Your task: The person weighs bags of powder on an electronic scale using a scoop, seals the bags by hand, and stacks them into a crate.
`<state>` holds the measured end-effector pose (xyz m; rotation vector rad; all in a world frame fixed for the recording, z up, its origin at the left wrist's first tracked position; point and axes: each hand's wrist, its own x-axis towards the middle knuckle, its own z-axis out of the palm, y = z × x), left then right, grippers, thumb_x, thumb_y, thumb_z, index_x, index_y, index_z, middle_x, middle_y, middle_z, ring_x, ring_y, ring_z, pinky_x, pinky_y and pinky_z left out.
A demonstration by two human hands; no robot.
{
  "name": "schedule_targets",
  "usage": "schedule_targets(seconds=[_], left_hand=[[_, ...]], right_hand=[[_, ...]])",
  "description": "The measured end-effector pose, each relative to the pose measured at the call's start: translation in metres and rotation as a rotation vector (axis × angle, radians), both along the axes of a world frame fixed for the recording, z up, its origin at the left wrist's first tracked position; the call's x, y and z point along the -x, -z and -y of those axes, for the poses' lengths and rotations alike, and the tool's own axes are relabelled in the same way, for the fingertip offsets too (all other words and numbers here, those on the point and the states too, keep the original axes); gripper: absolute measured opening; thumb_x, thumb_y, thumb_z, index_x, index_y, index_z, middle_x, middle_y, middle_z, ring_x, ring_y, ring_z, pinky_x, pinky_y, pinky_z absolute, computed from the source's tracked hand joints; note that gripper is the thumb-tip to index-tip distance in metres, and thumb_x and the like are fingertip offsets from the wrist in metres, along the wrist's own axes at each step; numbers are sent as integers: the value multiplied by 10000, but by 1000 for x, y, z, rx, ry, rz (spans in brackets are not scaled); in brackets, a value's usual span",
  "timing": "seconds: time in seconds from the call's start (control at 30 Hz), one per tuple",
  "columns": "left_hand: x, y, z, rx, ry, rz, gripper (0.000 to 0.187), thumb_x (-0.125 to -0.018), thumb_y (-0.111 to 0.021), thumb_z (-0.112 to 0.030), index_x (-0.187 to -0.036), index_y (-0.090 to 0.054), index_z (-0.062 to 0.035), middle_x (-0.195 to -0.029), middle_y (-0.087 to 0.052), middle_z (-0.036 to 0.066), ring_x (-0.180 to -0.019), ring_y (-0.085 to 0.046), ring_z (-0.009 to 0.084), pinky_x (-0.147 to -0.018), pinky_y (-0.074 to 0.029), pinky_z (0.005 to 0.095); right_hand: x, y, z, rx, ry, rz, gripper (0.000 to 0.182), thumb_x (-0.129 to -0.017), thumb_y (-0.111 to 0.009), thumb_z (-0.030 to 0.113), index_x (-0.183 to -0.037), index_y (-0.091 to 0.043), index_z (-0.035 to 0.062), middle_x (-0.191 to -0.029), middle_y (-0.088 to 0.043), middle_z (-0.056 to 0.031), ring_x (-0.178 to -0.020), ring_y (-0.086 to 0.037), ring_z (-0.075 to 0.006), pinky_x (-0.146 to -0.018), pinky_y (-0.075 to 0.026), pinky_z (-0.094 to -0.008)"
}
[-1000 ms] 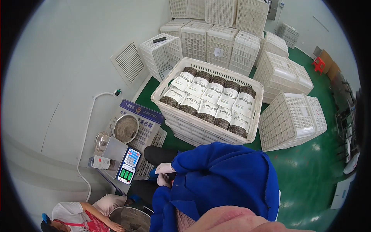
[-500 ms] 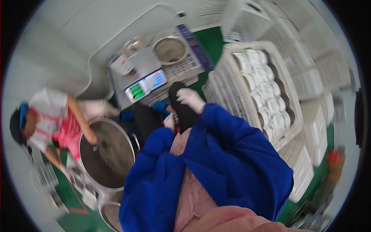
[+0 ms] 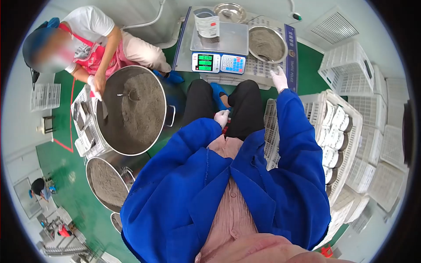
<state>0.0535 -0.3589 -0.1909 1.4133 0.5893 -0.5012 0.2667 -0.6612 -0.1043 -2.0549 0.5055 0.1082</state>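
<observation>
My right hand (image 3: 279, 79), in a white glove, reaches forward with its fingers apart and holds nothing. Just beyond its fingertips is a steel bowl (image 3: 285, 51) of grey-brown powder, with a utensil handle at its near edge. My left hand (image 3: 221, 117), also gloved, rests between my knees with the fingers curled in; whatever it may hold is hidden. Ahead stands a digital scale (image 3: 239, 38) with a lit green display. An open-topped pouch (image 3: 208, 25) sits upright on its plate. Behind the scale lies another steel bowl (image 3: 240, 18).
To the left, a person in a pink apron (image 3: 94, 55) works at a large pot (image 3: 165, 107) of powder holding a scoop (image 3: 131, 95). A second pot (image 3: 89, 168) stands nearer. On my right, a white crate (image 3: 351, 151) holds several filled pouches, with stacked crates (image 3: 370, 127) beyond.
My view has swung round and levelled. My right hand has gone from above my knee to beside the powder bowl. The other person's hand has risen from inside the pot to its rim.
</observation>
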Motion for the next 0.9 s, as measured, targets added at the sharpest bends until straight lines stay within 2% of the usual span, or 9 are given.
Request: schedule_targets(seconds=[0.1, 0.2, 0.33, 0.43, 0.53, 0.73, 0.8, 0.9], left_hand=[[-2, 3, -3, -9, 45, -9, 317, -1052, -565, -289, -1131, -714, -21, -980, -734, 41, -728, -655, 122, -675, -504, 285], [1, 2, -3, 3, 49, -34, 321, -1064, -549, -303, -1115, -718, -35, -958, -725, 26, -728, -645, 114, -683, -497, 284], [3, 2, -1, 7, 53, -33, 315, -1069, -543, -296, -1102, -725, -41, -947, -720, 19, -726, -629, 109, -690, -496, 281], [1, 1, -1, 2, 80, -32, 311, -1068, -545, -297, -1091, -730, -48, -940, -720, 18, -738, -627, 107, -696, -497, 285], [1, 7, 0, 4, 101, -51, 301, -1067, -546, -289, -1083, -735, -55, -922, -716, 16, -738, -621, 110, -698, -499, 293], [0, 14, 1, 75, 56, -85, 283, -1067, -543, -269, -1091, -730, -59, -873, -691, 10, -718, -598, 115, -678, -494, 299], [-2, 19, 3, 74, 68, -83, 283, -1066, -541, -267, -1094, -726, -54, -870, -688, 12, -713, -596, 115, -670, -495, 301], [-3, 21, 3, 49, 108, -116, 287, -1064, -540, -264, -1102, -721, -45, -885, -694, 22, -717, -606, 120, -667, -500, 302]], right_hand=[[-28, 25, -1, 167, -66, -4, 694, -971, -685, 204, -1576, -375, 65, -991, -743, -71, -870, -698, -158, -814, -533, -311], [-45, 40, -3, 274, -62, 13, 651, -927, -693, 305, -1509, -496, 89, -1002, -757, -96, -942, -717, -252, -870, -545, -360], [-61, 58, -5, 327, 8, 179, 509, -940, -675, 280, -1425, -602, 146, -1070, -758, -150, -987, -722, -298, -894, -543, -393], [-64, 31, -15, 418, -76, 221, 377, -974, -657, 195, -1350, -675, 168, -935, -761, -123, -876, -724, -227, -818, -548, -345], [-72, -7, -16, 404, -150, 121, 313, -981, -607, 230, -1269, -721, 183, -1008, -764, -132, -1010, -718, -311, -910, -542, -405], [-99, -84, -6, 721, -310, 282, 255, -997, -573, 273, -1175, -740, 199, -970, -753, -138, -926, -722, -347, -835, -562, -448], [-108, -88, 3, 871, -349, 273, 250, -998, -563, 263, -1160, -741, 196, -962, -753, -145, -917, -723, -352, -822, -563, -458], [-118, -79, 16, 816, -235, 260, 255, -995, -548, 291, -1121, -745, 190, -936, -746, -172, -907, -720, -373, -822, -559, -487]])
